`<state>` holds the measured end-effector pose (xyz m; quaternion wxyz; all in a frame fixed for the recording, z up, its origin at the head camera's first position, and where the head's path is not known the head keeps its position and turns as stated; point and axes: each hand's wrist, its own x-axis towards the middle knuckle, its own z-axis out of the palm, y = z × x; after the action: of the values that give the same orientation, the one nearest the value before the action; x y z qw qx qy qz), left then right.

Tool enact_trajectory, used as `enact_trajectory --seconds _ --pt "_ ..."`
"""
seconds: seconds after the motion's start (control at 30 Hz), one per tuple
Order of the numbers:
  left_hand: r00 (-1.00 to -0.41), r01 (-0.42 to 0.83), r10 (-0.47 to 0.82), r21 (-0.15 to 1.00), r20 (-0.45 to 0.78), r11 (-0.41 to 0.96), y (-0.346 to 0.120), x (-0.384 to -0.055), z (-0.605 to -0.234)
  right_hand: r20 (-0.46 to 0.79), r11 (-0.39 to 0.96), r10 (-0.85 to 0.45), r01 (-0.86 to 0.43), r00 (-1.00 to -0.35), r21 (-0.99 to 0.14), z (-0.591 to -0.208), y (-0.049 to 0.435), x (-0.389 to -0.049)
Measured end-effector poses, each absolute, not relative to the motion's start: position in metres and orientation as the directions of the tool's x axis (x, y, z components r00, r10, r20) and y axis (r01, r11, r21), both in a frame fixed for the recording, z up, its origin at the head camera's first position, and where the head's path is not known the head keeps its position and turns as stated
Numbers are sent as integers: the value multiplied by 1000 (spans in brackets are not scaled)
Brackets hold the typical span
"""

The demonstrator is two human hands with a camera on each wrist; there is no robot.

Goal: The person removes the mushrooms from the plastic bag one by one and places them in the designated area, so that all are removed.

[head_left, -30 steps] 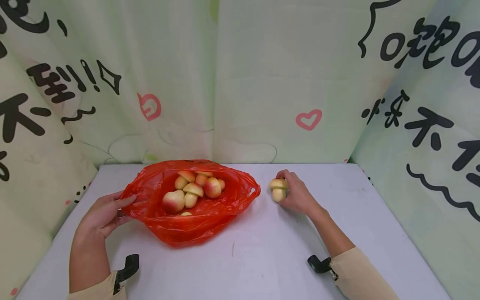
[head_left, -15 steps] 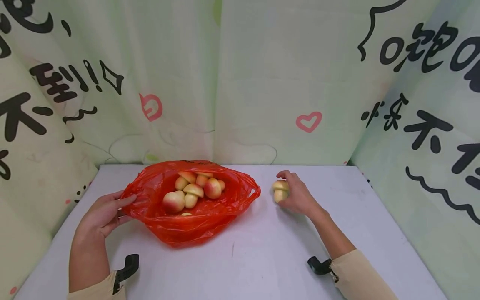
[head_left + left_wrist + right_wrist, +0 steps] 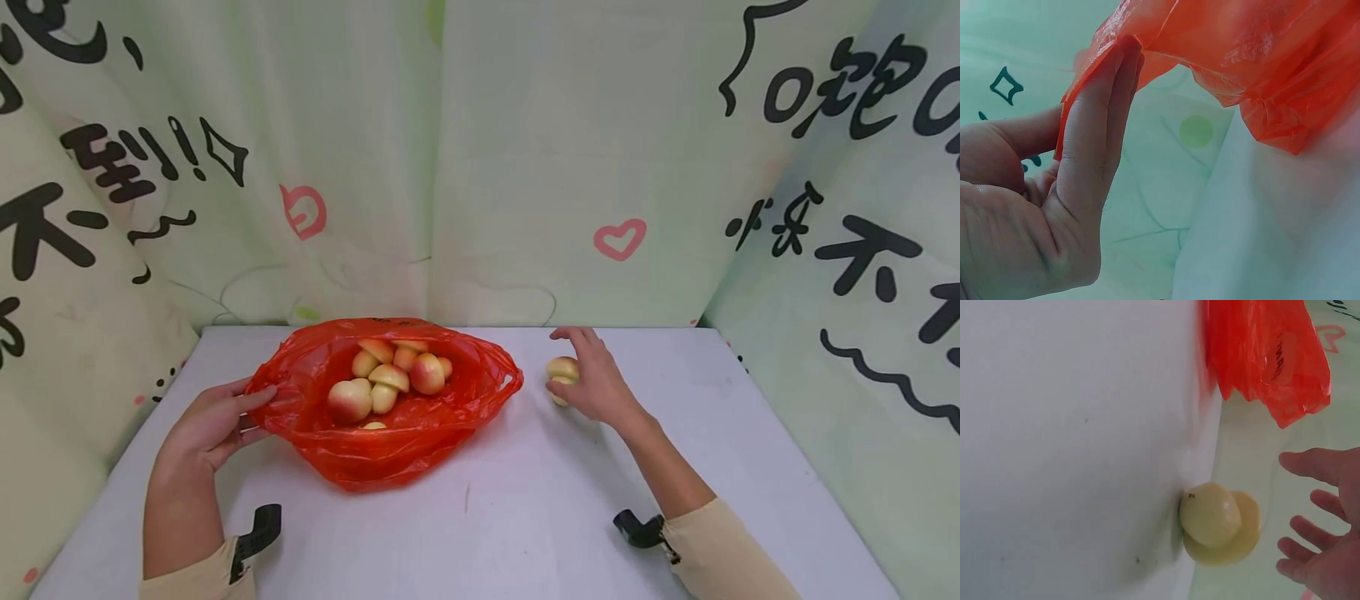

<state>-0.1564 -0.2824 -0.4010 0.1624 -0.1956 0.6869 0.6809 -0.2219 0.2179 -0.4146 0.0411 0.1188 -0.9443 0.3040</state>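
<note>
- I watch the person's right hand (image 3: 606,385) from afar, to the right of the red bag (image 3: 375,462); its fingers are spread apart and grip nothing
- The pale yellow mushroom piece (image 3: 562,367) stands on the surface (image 3: 480,533), cap up and stem down, near the red bag on its right side
- On my right wrist view I see a gap between that piece and the fingers, which hang higher off the surface than the cap; from the head view the thumb crosses in front of the stem
- At the red bag's left edge I have the left hand (image 3: 213,425), its thumb and straight fingers clamped on the plastic, one on each face of it
- The red bag gapes toward me, and inside it I make out several loose pieces (image 3: 388,379), yellow mushroom shapes and rounder ones blushed red; one low by the near rim is mostly hidden, so I cannot tell its shape
- Nearer to me than the red bag, a black wrist mount (image 3: 258,533) sits on the left beige sleeve (image 3: 198,583), another on the right
- Behind the red bag hangs pale green cloth (image 3: 510,125) with black lettering and a pink heart outline (image 3: 620,240)
</note>
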Motion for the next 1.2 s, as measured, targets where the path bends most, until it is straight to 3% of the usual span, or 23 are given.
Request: enact_trajectory --seconds 0.43,1.2 --pt "-875 -483 -46 875 -483 -1 -282 -155 -401 430 682 -206 -444 -879 -581 -395 188 -215" --pt "-873 -485 -47 874 -485 3 -280 -157 -402 494 573 -290 -562 -820 -596 -387 148 -213"
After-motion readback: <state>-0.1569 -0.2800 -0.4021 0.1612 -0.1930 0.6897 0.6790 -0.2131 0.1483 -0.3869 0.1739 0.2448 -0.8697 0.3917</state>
